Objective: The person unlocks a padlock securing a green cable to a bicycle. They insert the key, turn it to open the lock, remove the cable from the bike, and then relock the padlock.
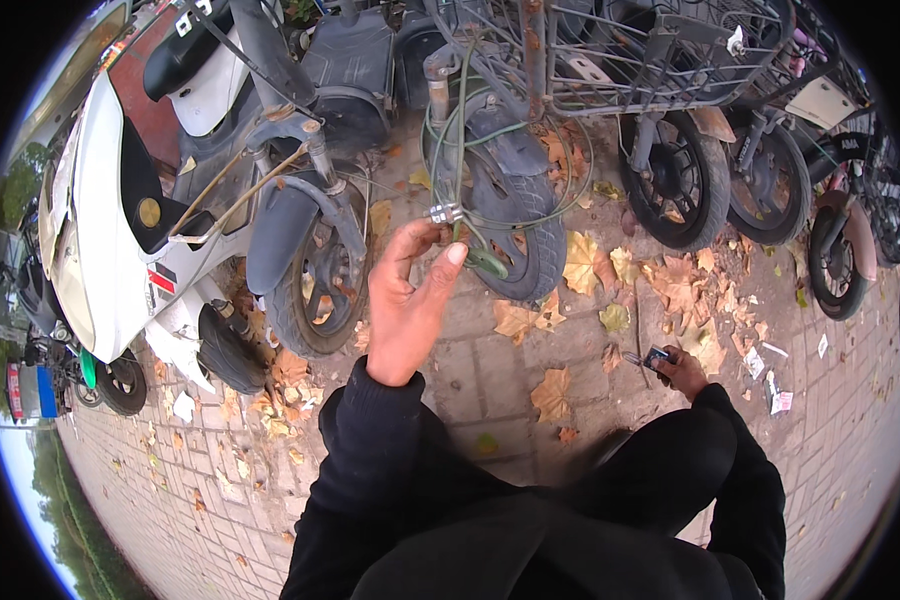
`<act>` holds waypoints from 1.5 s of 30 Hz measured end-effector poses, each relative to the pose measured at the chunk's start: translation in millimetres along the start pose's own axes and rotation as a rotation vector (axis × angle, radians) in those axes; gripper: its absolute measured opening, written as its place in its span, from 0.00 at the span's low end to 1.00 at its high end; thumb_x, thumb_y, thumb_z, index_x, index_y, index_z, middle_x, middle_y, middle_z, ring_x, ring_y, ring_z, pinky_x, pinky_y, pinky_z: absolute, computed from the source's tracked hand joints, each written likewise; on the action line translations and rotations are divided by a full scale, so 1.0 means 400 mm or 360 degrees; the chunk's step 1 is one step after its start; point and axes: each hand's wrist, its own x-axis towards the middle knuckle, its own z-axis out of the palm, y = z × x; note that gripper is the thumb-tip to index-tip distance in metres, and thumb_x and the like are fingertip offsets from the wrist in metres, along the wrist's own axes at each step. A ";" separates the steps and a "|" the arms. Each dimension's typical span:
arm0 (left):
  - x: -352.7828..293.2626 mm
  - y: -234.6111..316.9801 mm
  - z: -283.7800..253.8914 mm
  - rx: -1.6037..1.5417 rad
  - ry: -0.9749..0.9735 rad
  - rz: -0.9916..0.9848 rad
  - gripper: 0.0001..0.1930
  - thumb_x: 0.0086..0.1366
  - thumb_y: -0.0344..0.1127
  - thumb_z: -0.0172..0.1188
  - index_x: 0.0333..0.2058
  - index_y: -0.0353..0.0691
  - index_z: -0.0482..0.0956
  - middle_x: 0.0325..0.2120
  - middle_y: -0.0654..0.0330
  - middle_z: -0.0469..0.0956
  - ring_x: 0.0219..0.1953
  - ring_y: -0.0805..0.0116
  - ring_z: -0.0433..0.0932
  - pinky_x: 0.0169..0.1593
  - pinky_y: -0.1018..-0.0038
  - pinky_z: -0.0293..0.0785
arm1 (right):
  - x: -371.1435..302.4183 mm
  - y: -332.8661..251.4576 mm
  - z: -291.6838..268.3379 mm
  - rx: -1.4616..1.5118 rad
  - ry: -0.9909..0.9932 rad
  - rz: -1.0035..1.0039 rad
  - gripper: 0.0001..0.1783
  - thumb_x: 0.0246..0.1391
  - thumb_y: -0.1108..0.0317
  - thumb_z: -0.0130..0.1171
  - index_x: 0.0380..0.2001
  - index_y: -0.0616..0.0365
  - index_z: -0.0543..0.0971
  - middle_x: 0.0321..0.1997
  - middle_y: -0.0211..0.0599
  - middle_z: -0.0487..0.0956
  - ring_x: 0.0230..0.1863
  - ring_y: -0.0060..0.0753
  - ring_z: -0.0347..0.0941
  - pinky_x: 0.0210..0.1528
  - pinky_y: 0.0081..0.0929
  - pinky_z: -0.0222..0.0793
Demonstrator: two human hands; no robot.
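Glossy green plastic-coated cable lock (490, 262), metal lock head (443, 213)

right hand (683, 371) mostly tucked behind the knee, small dark key thing (653, 357) too tiny to make out, bike basket (670, 50) chopped off up top, white scooter (100, 220) cut at the rim
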 end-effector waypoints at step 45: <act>0.042 -0.011 -0.020 -0.0339 -0.0491 0.0109 0.22 0.62 0.27 0.70 0.53 0.32 0.73 0.47 0.57 0.76 0.51 0.73 0.75 0.53 0.75 0.73 | 0.052 0.245 0.235 0.0123 -0.0638 0.0201 0.13 0.64 0.60 0.62 0.44 0.58 0.78 0.28 0.25 0.77 0.26 0.19 0.73 0.28 0.20 0.68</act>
